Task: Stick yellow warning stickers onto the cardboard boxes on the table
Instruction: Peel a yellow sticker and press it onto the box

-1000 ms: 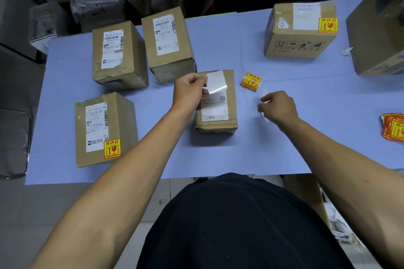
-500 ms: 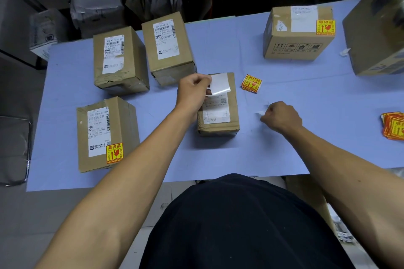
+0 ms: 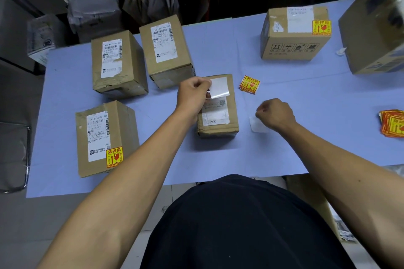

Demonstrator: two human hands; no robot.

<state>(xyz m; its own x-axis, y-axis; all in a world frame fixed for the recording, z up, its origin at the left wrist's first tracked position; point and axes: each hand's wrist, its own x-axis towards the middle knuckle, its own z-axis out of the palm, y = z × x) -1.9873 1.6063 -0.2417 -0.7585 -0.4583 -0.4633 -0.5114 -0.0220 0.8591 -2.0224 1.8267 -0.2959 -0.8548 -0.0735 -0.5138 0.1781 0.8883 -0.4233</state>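
While the left hand hovers over the small centre box, its fingers are pinched shut on a white square sheet, seemingly a sticker seen from its pale side. Right hand: fingers curled closed, knuckles up, touching a white backing paper lying flat on the blue table; whether it grips the paper cannot be told. Loose yellow warning stickers: small pile just right of the centre box. Second sticker stack: table's right edge. Near-left box and far-right box: each already bears a yellow sticker. Two far-left boxes: unstickered.
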